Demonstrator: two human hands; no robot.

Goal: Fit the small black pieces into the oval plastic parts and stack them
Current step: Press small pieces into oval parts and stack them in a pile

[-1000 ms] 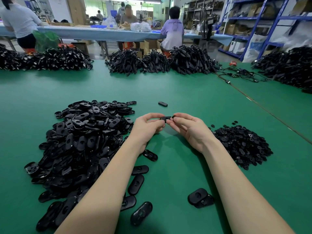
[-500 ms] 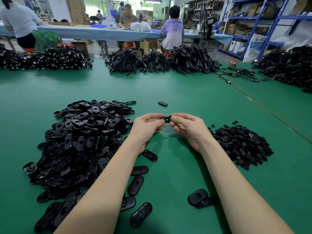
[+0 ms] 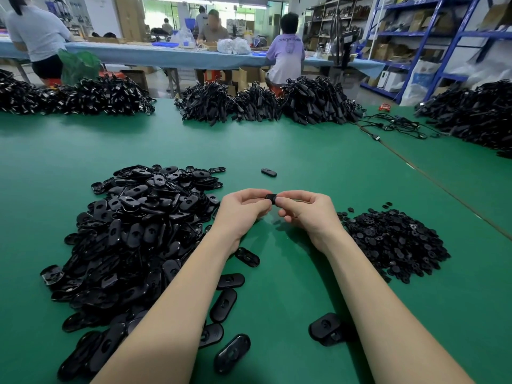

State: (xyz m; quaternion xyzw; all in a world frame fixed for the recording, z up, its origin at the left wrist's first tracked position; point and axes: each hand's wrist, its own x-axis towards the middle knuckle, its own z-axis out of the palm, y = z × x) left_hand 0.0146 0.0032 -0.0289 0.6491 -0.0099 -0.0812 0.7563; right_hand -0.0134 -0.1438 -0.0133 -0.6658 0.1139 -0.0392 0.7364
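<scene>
A big heap of black oval plastic parts [image 3: 133,234] lies on the green table at my left. A smaller heap of small black pieces [image 3: 393,242] lies at my right. Between them, above the table, my left hand [image 3: 241,212] and my right hand [image 3: 307,212] meet, both pinching one black oval part [image 3: 272,198] by its ends. Most of that part is hidden by my fingers. A short stack of oval parts [image 3: 327,328] rests near my right forearm.
A single oval part [image 3: 268,172] lies alone beyond my hands. Loose ovals [image 3: 224,303] are strewn between my forearms. Bundles of black cables [image 3: 266,103] pile along the far edge and at the right [image 3: 471,112]. People sit at a blue table [image 3: 155,52] behind.
The two hands have closed in on the oval part, so less of it shows between the fingertips. Both arms stay where they were.
</scene>
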